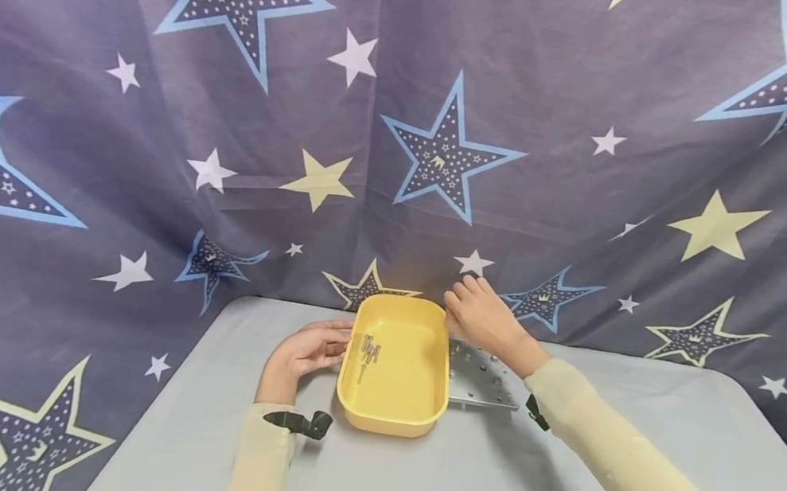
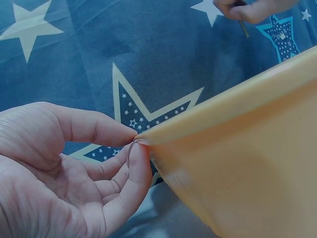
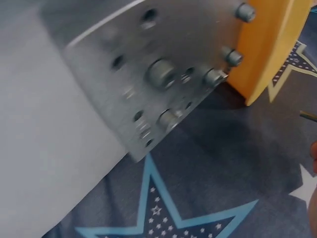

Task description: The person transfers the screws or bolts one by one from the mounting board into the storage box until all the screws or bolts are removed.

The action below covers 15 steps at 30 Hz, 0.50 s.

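Observation:
A yellow plastic tray (image 1: 413,367) stands on the table, with several small metal screws (image 1: 369,351) lying toward its left side. My left hand (image 1: 310,349) is at the tray's left side; in the left wrist view its thumb and forefinger pinch the tray's rim (image 2: 213,114). Past the tray's far right corner, my right hand (image 1: 482,319) is raised with curled fingers. A thin, dark rod-like piece (image 2: 244,29) sticks out from its grip, and its kind is hidden by the fingers. Below that hand, a grey metal plate (image 1: 479,387) with holes and bolts sits against the tray's right side.
The table (image 1: 630,462) has a light grey cover. Behind it hangs a dark cloth (image 1: 565,191) printed with stars, close to the far edge. In the right wrist view, bolt heads (image 3: 162,73) stand up from the plate near the tray wall.

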Motion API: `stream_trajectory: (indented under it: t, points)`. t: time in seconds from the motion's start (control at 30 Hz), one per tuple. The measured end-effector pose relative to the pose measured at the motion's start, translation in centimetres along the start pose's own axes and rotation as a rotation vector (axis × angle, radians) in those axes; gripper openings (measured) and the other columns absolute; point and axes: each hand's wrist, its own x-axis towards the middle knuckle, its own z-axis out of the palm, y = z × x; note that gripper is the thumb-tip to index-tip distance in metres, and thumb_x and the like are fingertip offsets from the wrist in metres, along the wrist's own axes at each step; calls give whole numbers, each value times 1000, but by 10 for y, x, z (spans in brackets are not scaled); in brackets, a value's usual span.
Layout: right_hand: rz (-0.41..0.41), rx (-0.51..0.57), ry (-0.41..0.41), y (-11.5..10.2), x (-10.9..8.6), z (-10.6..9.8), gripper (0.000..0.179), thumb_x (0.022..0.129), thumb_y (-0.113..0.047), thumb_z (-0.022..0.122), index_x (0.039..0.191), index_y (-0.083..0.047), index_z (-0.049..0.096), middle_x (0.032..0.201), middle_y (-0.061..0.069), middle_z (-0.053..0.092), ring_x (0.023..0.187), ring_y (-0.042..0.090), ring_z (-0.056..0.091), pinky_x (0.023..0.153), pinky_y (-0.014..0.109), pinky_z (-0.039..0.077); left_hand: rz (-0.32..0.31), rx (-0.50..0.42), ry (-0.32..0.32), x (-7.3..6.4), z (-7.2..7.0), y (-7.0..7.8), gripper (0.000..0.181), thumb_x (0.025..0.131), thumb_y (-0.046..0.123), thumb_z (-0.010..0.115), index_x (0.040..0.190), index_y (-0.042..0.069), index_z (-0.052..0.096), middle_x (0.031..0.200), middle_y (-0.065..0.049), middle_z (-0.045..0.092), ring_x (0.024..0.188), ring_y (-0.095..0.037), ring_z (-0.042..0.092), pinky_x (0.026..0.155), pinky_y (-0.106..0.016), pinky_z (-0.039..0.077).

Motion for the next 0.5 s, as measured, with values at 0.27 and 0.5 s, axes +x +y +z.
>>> stream_trajectory:
  t: [0.27, 0.5]
  points:
    - [118, 124, 80, -5, 15, -2, 16, 87, -4, 54, 73, -9, 48, 69, 5, 44, 71, 22, 33, 69, 35, 33, -3, 4, -3, 3, 1, 0, 55, 100, 2, 55, 152, -5, 39, 104, -2, 71, 86, -8, 66, 75, -20, 57]
    - [236, 254, 79, -12, 30, -8, 19, 88, -7, 55, 71, -10, 47, 65, 4, 45, 68, 21, 33, 68, 36, 35, -7, -2, 17, 3, 0, -1, 54, 99, 1, 56, 151, -5, 40, 102, -3, 72, 84, -8, 67, 73, -20, 57]
